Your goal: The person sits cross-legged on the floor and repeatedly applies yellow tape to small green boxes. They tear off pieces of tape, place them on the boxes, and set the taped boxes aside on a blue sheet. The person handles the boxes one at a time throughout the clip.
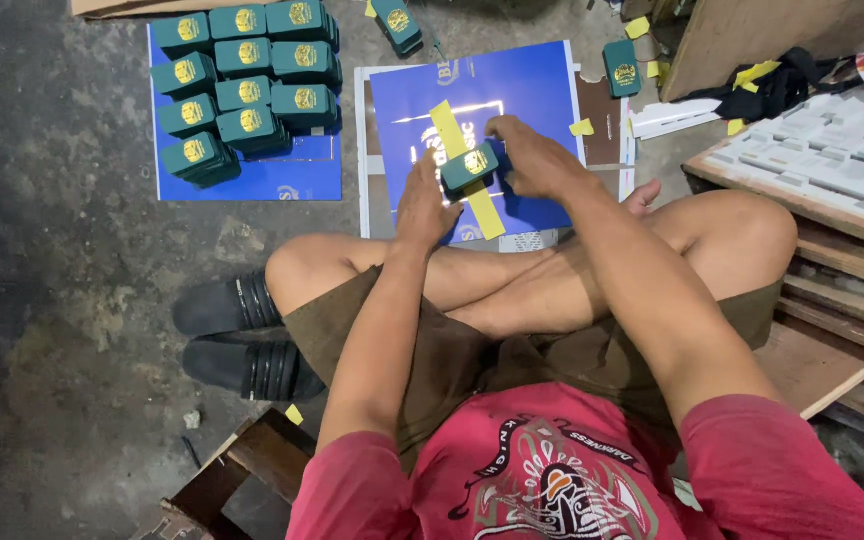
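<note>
We sit cross-legged on a stained concrete floor (62, 240), working over a blue printed sheet (532, 95) laid just beyond our knees. Our left hand (424, 200) and right hand (537, 160) are both closed around a small green pack (470, 166), held just above a yellow paper strip (464, 165) that runs under it. To band it well, we judge the strip should stay centred and be pulled snug before the ends meet. More green packs (242, 80) are stacked at the far left on another blue sheet. Our fingertips and the strip's middle are hidden behind the pack, and the trays at the right are cut off.
</note>
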